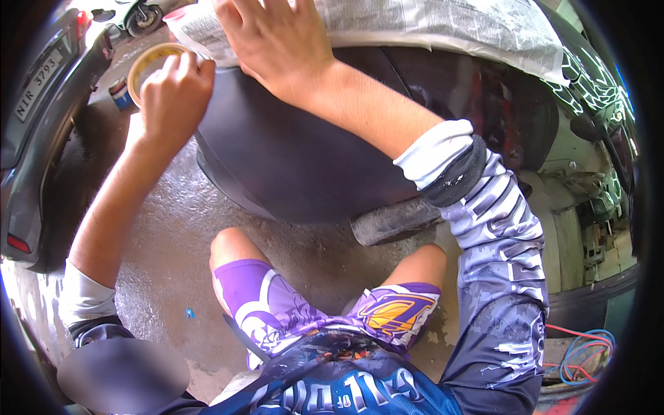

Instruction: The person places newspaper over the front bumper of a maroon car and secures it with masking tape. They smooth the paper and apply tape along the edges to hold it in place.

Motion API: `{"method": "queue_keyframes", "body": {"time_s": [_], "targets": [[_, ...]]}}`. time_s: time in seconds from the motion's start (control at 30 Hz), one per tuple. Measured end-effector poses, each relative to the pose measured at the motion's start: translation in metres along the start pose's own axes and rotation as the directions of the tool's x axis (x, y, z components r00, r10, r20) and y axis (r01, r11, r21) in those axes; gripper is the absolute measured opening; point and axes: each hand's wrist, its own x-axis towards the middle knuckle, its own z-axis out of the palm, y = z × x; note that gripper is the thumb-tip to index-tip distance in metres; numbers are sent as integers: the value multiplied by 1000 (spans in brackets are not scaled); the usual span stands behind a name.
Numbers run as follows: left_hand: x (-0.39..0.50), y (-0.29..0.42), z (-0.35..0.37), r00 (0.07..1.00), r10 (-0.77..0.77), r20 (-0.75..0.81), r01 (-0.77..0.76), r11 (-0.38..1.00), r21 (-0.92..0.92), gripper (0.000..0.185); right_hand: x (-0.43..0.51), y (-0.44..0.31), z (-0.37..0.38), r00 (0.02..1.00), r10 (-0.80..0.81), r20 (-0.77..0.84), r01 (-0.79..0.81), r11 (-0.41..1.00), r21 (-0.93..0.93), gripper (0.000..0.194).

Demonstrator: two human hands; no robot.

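My left hand (178, 98) is closed around a roll of masking tape (134, 78), its ring tilted beside the corner of a dark vehicle body panel (301, 140). Newspaper sheets (384, 26) cover the upper part of that bodywork, with a pale strip along their lower border. My right hand (282, 49) lies over the newspaper near its left end, palm down and fingers somewhat spread. The top of the picture cuts off its fingertips, and whatever is beneath the palm is hidden.
Another dark car (49, 129) stands at the left, near a small blue can (120, 94) and a parked scooter (142, 18). A tyre (397, 220) juts from under the panel before my knees. Red and blue hoses (586, 358) lie coiled at lower right.
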Motion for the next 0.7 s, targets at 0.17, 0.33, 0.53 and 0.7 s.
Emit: {"method": "queue_keyframes", "body": {"time_s": [0.17, 0.33, 0.53, 0.7], "targets": [[-26, -69, 13, 725, -37, 688, 2, 999, 52, 7, 3, -3, -21, 990, 28, 140, -28, 1000, -4, 37], [-98, -108, -56, 658, -298, 691, 426, 904, -16, 12, 21, -18, -3, 998, 50, -38, -44, 989, 143, 32], [-135, -40, -82, 555, -306, 774, 805, 431, -407, 24, 34, -27, -9, 993, -74, 95, 56, 981, 184, 56], [-125, 12, -112, 540, -350, 766, 801, -64, -595, 64, 20, -28, -81, 974, -7, 228, -153, 722, 675, 32]]}}
